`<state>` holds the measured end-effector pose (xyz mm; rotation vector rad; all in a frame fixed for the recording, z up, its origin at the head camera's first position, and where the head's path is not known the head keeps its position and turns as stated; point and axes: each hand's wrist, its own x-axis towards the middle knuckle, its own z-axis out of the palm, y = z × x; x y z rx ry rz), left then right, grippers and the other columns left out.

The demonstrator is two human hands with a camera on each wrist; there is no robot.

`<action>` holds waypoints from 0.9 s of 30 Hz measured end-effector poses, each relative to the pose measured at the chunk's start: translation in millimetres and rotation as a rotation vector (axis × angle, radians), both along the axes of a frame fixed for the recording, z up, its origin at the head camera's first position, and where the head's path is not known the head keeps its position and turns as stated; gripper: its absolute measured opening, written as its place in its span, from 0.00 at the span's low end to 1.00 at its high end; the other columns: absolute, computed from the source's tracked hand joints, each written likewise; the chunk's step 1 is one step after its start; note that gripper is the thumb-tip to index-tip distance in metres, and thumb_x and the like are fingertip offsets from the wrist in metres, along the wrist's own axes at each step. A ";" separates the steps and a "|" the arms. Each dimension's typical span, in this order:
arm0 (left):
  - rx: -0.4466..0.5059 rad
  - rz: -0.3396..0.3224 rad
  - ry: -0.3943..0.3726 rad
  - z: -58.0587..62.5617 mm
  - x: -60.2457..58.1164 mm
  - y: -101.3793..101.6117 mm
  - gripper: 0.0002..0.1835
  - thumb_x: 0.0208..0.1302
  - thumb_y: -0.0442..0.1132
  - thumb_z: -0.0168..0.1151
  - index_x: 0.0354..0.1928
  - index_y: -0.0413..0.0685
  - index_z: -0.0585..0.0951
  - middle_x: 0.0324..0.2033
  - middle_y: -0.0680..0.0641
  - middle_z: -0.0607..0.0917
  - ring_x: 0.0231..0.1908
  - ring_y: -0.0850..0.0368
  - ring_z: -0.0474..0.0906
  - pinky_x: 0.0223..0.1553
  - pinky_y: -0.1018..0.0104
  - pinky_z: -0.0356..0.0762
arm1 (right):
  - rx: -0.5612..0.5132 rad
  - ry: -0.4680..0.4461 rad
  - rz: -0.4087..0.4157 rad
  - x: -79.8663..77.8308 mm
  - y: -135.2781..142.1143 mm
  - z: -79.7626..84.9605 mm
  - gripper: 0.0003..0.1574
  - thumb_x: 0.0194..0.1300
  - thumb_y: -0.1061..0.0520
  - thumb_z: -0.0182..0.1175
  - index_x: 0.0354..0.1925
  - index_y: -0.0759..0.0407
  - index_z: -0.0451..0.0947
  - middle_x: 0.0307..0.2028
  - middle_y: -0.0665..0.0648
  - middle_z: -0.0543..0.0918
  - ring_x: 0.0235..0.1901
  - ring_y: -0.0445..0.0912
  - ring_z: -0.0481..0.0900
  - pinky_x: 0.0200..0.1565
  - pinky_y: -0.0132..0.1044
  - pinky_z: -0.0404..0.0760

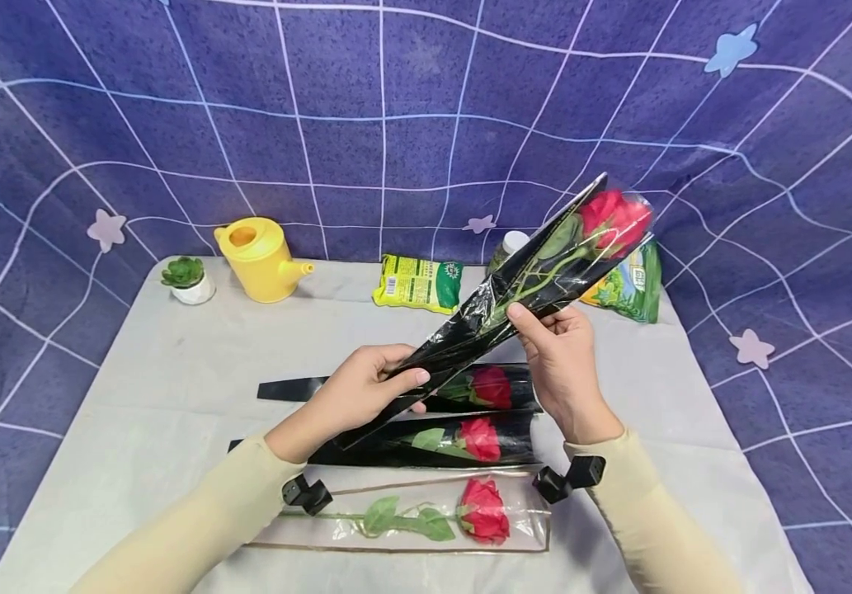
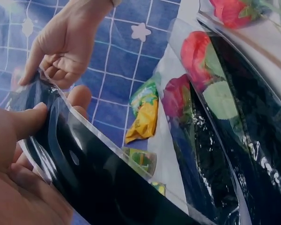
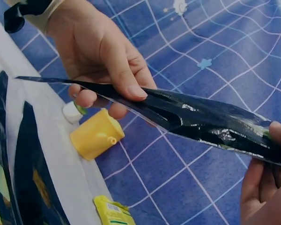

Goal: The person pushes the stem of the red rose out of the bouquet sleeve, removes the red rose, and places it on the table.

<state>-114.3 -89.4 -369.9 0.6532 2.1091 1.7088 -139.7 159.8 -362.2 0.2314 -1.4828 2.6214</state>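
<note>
- Table (image 1: 173,363): pale, lightly creased covering, beneath both hands.
- Wrapped rose (image 1: 506,295): held between the hands, above the table, slanting from the left hand up past the right; glossy, tapered black sleeve (image 1: 463,334) with transparent front; red, layered bloom (image 1: 616,221) beyond the right hand.
- Clear-sleeved rose (image 1: 414,521): lies flat, nearer the wearer than the hands.
- Right hand (image 1: 567,363): thumb and fingers pinch the sleeve's middle.
- Left hand (image 1: 366,384): pinches its narrower end.
- Watering can (image 1: 256,262): smooth yellow, beyond the left hand.
</note>
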 end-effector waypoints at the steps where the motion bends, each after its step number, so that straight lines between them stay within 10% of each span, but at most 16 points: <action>1: 0.006 -0.006 -0.012 -0.8 -1.0 -0.9 0.08 0.68 0.37 0.54 0.37 0.39 0.77 0.29 0.41 0.84 0.32 0.48 0.84 0.18 0.70 0.60 | 0.002 -0.006 0.014 0.0 0.2 -0.5 0.15 0.57 0.70 0.64 0.45 0.71 0.76 0.38 0.59 0.81 0.38 0.46 0.77 0.42 0.36 0.76; 12: -0.096 0.006 0.082 -37.7 -4.7 -9.8 0.13 0.68 0.52 0.53 0.38 0.53 0.81 0.29 0.55 0.85 0.20 0.59 0.77 0.21 0.70 0.66 | 0.190 -0.072 0.015 0.5 -2.7 -11.3 0.12 0.59 0.64 0.64 0.42 0.67 0.77 0.28 0.54 0.77 0.28 0.42 0.71 0.34 0.33 0.71; 17: -0.179 0.055 0.150 -32.3 -1.1 -9.1 0.13 0.68 0.53 0.52 0.35 0.58 0.81 0.26 0.61 0.85 0.12 0.63 0.65 0.18 0.68 0.61 | 0.178 -0.026 -0.040 1.5 -4.0 -12.6 0.14 0.58 0.65 0.65 0.43 0.70 0.77 0.37 0.60 0.82 0.38 0.45 0.78 0.41 0.36 0.76; 27: -0.072 0.054 0.053 -6.7 9.8 -0.4 0.09 0.69 0.40 0.54 0.38 0.45 0.82 0.23 0.48 0.85 0.27 0.54 0.82 0.28 0.67 0.73 | 0.379 -0.112 0.003 7.8 -6.2 -24.4 0.18 0.55 0.59 0.69 0.18 0.61 0.71 0.13 0.48 0.66 0.18 0.40 0.57 0.21 0.34 0.59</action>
